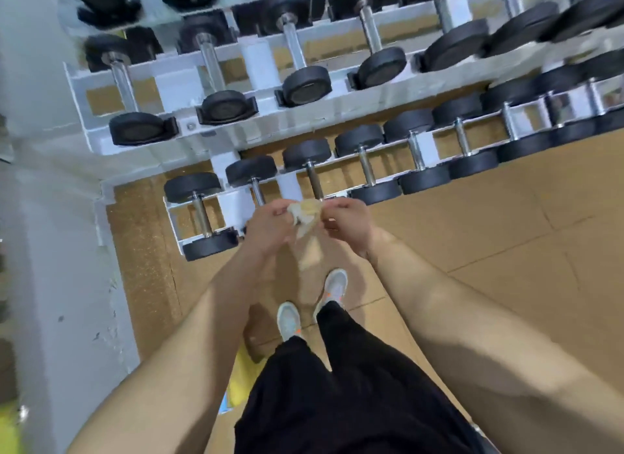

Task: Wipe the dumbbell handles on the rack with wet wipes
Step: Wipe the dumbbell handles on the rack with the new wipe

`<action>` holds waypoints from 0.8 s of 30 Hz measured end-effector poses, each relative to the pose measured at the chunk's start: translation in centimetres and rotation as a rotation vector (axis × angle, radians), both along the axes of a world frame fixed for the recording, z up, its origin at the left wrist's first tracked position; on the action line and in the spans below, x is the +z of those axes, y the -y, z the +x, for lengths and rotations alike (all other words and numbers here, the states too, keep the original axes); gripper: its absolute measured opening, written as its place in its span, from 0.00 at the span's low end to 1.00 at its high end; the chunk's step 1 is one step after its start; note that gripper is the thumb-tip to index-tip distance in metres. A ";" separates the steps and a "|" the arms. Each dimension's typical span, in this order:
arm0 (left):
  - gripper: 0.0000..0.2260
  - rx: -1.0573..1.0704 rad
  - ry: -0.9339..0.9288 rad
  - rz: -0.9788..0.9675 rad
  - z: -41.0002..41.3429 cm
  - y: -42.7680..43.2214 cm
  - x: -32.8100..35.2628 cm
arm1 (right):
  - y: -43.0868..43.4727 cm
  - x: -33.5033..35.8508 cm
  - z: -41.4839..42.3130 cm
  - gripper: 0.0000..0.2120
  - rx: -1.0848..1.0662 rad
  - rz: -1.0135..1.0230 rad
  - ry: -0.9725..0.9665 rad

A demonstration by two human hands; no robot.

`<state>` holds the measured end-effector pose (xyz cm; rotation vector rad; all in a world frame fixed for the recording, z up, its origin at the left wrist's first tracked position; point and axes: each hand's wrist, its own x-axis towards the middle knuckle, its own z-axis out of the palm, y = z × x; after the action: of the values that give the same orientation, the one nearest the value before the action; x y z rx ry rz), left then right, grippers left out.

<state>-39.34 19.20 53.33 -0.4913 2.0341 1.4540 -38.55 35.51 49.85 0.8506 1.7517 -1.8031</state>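
Wet wipe pinched between left hand and right hand — above the floor.

Blurred wipe, perhaps crumpled, top dumbbells cut off

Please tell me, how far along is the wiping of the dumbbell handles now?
Done: nothing I can confirm; no handle looks visibly wiped. In hand: the left hand and right hand pinch a crumpled wipe between them, in front of the lowest row of the rack. Left: the wipe touches no dumbbell handle, so seemingly all rows are left to do.
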 end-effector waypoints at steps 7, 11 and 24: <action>0.10 -0.176 0.074 0.112 0.6 -11.9 1.7 | -10.7 3.0 3.7 0.14 -0.185 -0.103 -0.056; 0.09 -0.279 0.030 0.107 1.6 -22.7 3.5 | -20.1 4.6 5.5 0.15 -0.315 -0.146 -0.097; 0.04 -0.404 -0.061 0.273 1.4 -59.8 8.3 | -55.7 11.7 7.7 0.04 -0.455 0.212 -0.241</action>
<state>-37.98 78.97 61.68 0.0760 1.8071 1.4693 -30.82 91.24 61.56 1.2445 2.0542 -2.1010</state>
